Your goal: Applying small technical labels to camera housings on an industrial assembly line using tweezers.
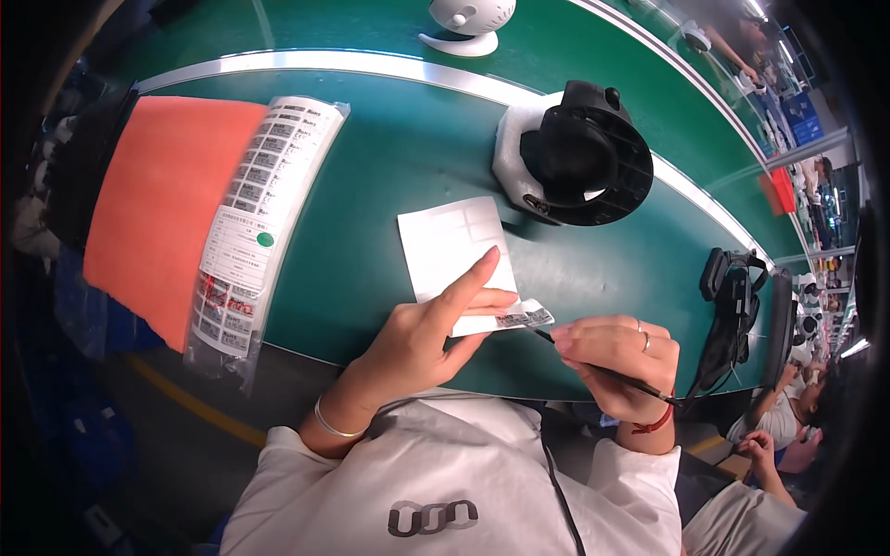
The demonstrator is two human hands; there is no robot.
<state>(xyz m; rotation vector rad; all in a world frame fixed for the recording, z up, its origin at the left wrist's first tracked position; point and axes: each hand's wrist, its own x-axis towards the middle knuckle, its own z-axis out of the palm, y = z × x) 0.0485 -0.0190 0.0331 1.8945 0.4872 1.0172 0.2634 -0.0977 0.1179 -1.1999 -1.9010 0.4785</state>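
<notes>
My left hand (422,338) holds a white label sheet (454,241) near the table's front edge, index finger stretched across it and thumb beneath. Small grey printed labels (527,315) line the sheet's lower right edge. In my right hand (619,357) is a slim black tool (547,335) that looks like tweezers, pinched between thumb and fingers. Its tip meets the labelled edge of the sheet; whether a label has lifted I cannot tell. Beyond the sheet stands a black and white rounded housing (579,157), its dark hollow side showing.
At left, a bagged stack of label sheets (246,222) lies on an orange sheet (167,204). Black eyewear-like gear with straps (737,306) rests at the table's right end. A white round device (471,18) stands on the green belt (371,32) behind a pale rail. Other people sit at far right.
</notes>
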